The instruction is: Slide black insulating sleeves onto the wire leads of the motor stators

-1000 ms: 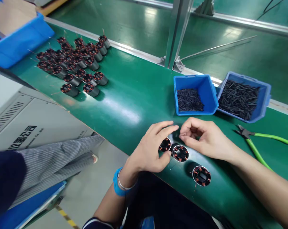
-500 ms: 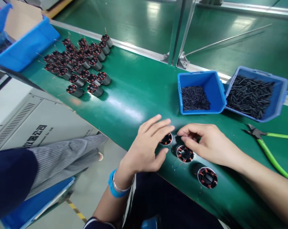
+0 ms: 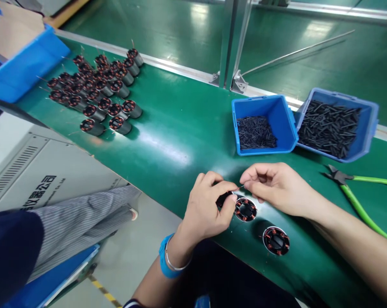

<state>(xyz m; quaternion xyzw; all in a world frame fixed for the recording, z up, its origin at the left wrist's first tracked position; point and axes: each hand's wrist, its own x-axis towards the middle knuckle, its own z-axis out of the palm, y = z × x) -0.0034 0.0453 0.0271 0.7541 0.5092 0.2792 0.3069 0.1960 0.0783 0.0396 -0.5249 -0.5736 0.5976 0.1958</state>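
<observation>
Three wound motor stators stand along the near bench edge. My left hand curls over the farthest stator, mostly covering it, and its thumb and forefinger close on a thin copper wire beside it. Opposite, my right hand pinches a thin dark sleeve at the wire's end; the fingertips hide most of it. Between and just below the hands sits the middle stator, its copper windings facing up. The nearest stator stands apart, untouched by either hand.
Behind my hands, a blue bin holds thin black sleeves, and a second bin holds thicker ones. Green-handled cutters lie at right. Many stators cluster at far left beside a blue crate. Someone's striped trouser leg shows at left.
My left hand's fingers, spread over the farthest stator before, have bent and closed by its wire. The right hand has brought its pinched fingertips up to them. The whole view has shifted slightly.
</observation>
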